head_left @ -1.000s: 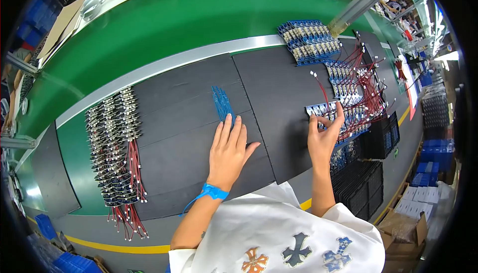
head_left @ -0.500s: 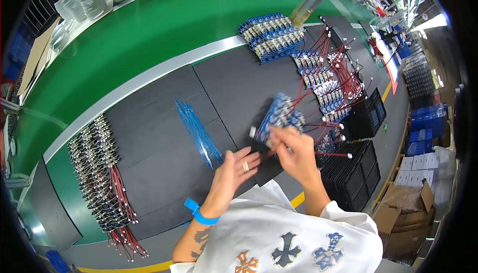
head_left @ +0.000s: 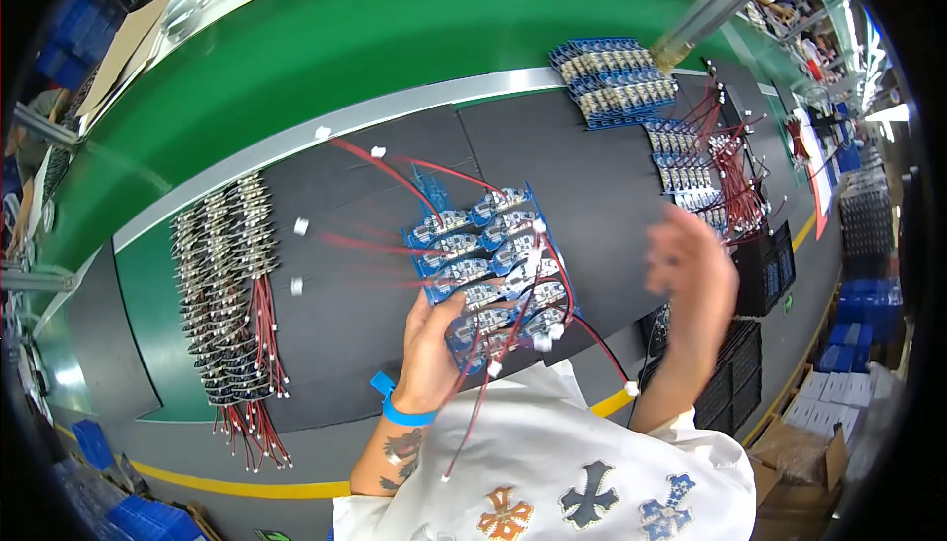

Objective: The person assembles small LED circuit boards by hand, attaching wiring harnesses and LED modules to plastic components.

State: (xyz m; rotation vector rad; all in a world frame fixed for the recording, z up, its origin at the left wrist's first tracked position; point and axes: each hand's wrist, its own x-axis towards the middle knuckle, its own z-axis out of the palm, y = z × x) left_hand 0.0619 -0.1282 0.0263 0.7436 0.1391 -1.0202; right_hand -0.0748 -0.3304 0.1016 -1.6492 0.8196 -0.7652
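Note:
My left hand [head_left: 430, 352] grips the lower left edge of a blue circuit board panel [head_left: 493, 270], thumb on top. Two columns of small curved boards fill the panel. Red and black wires with white plugs [head_left: 632, 388] hang off it on several sides, some blurred. To its right my right hand [head_left: 693, 280] is raised above the mat, smeared by motion; nothing can be made out in it. Behind the panel's upper left corner lie thin blue strips [head_left: 431, 189], mostly hidden.
Rows of boards with red wires [head_left: 227, 285] lie at the left on the black mat [head_left: 335, 344]. Blue panels [head_left: 617, 82] are stacked far right, beside a metal post [head_left: 725, 3]. Wired panels [head_left: 686, 161] lie nearer. Black crates [head_left: 725, 373] stand below right.
The panel has moved left and turned face up, wires spread out. My left hand, empty before, now holds it. My right hand has let go and moved right. The view has shifted.

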